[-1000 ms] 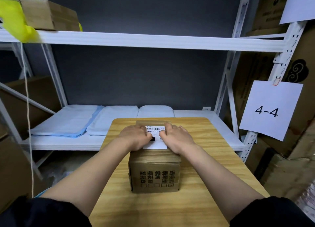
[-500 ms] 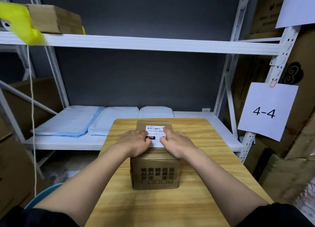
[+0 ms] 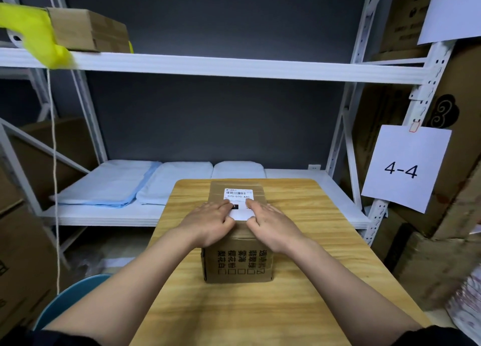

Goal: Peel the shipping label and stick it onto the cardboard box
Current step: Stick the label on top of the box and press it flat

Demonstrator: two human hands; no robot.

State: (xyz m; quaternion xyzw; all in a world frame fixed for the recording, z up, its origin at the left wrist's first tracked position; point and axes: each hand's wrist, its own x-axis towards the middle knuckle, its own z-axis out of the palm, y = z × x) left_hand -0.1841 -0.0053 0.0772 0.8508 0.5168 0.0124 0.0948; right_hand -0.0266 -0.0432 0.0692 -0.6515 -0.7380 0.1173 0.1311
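My left hand (image 3: 208, 222) and right hand (image 3: 270, 224) lie flat, palms down, fingers stretched out, gripping nothing. They press on the white shipping label (image 3: 238, 202), which sits on top of the cardboard box (image 3: 238, 262) on the wooden table (image 3: 312, 280).

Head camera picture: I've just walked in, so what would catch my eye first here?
First, the two hands, left hand and right hand, lying flat on a cardboard box in the middle of the wooden table, with a white shipping label between their fingertips. Next, the paper sign reading 4-4 hanging on the right, and the bright yellow thing on the top shelf at the left.
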